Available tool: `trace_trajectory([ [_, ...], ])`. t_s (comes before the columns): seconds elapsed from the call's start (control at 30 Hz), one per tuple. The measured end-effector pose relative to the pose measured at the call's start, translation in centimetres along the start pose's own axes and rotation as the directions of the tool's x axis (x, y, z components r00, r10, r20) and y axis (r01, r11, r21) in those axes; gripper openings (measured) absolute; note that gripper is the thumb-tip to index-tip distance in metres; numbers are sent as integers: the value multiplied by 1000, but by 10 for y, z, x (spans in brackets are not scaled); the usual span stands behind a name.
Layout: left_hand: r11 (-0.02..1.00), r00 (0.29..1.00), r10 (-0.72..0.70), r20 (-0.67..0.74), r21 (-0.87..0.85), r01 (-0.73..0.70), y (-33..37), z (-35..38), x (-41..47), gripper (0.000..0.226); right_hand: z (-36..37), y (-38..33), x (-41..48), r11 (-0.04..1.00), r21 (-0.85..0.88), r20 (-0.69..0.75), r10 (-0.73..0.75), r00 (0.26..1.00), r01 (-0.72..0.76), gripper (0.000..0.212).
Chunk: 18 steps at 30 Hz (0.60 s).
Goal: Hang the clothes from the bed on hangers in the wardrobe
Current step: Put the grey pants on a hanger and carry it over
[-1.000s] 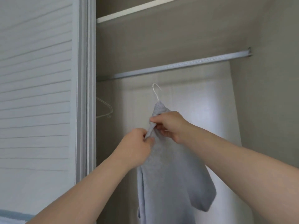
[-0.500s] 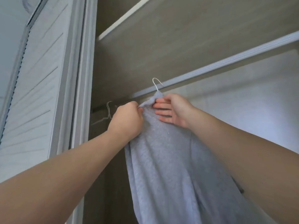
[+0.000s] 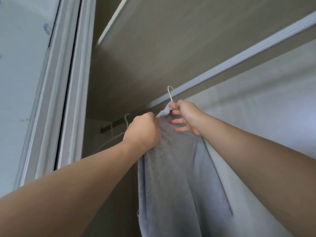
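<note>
The left hand [image 3: 142, 129] is closed in a fist round the top edge of a light grey knitted garment [image 3: 176, 177], bunching the cloth. Beside it, the right hand [image 3: 187, 118] holds the gathered neck of the same cloth with its top finger hooked over it, just under the hook; the other fingers [image 3: 177, 121] lie straight against the fabric. The garment hangs between the two forearms, inside the open wardrobe. The hook of its thin white wire hanger [image 3: 170, 93] stands up against the pale grey clothes rail [image 3: 239, 57]; whether it is over the rail cannot be told. Above the rail is the beige wooden shelf [image 3: 171, 40] with a white front edge. Behind is a white back panel [image 3: 265, 108]. Further left along the rail hang bare white wire hangers [image 3: 118, 134], near the white sliding door frame [image 3: 68, 82]
</note>
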<state>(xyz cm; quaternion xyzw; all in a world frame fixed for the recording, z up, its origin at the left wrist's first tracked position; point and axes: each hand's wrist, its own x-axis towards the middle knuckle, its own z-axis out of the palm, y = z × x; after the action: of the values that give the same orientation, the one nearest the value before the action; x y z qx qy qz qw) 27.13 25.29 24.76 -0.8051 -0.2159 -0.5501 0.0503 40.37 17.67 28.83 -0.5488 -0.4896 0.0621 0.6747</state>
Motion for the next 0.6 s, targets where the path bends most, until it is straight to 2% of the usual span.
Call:
trace_trajectory([
  [0.2,962,997,-41,58,274,23,-20,-9,-1,22,28,18,14,998,23,46,51,998,-52,36],
  [0.3,911,992,-97,84,409,54,-25,-17,5,23,45,20,21,998,29,86,56,995,-58,26],
  [0.37,885,988,-121,95,461,64,-27,-19,9,26,55,21,23,997,31,96,69,993,-72,20],
  [0.6,791,980,-137,145,612,20,-21,-25,5,26,65,30,24,995,64,66,71,995,-75,27],
])
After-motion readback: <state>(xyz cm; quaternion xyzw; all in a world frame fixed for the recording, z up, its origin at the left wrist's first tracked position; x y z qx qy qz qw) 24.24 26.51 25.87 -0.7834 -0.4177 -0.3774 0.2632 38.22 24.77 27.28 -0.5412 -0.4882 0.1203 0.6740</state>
